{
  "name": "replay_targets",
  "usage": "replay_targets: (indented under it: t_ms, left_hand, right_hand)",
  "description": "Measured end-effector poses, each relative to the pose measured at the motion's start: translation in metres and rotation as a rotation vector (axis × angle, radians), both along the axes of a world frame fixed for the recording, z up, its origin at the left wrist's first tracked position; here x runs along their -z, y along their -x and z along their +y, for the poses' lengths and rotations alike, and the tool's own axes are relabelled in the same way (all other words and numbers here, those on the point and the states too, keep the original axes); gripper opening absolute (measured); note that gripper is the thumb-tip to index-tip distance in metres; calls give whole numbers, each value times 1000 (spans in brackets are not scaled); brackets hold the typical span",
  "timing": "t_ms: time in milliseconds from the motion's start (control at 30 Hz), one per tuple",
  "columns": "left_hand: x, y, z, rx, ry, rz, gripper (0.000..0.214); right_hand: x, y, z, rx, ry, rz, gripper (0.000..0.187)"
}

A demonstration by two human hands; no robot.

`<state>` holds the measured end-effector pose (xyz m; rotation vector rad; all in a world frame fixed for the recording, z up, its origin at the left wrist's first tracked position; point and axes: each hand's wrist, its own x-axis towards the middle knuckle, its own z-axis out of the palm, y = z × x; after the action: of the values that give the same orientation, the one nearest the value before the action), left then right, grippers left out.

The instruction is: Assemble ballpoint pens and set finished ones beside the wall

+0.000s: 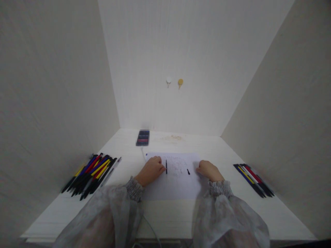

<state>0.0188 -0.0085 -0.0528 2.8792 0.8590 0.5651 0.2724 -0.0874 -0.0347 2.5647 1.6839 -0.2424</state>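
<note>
A white sheet of paper (176,179) with faint scribbles lies on the desk in front of me. My left hand (151,169) rests on its left part with fingers curled, fingertips right beside a thin black pen part (166,166) that lies upright on the sheet. My right hand (209,170) rests on the sheet's right edge, fingers curled under. A short black piece (188,171), like a pen cap, lies on the paper just left of that hand. I cannot see anything inside either hand.
A heap of several pens (90,174) in black, yellow, red and blue lies at the left. A smaller row of pens (253,179) lies at the right. A dark blurred object (143,137) with a white cable sits at the back. White walls enclose the white desk (165,217).
</note>
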Motion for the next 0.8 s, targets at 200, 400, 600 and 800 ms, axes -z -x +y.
replay_targets:
  t_ms: [200, 400, 600, 800]
  left_hand:
    - [-2, 3, 4, -78, -64, -13, 29]
    - [-11, 10, 7, -333, -96, -82, 32]
    - [-21, 15, 4, -569, -95, -67, 33]
    - [-30, 28, 6, -726, -134, -153, 36]
  right_hand:
    - [-4, -4, 1, 64, -43, -29, 29]
    - [-10, 1, 2, 83, -181, -25, 35]
    - [-17, 13, 1, 93, -286, -27, 35]
    - [-26, 15, -3, 140, -596, 62, 40]
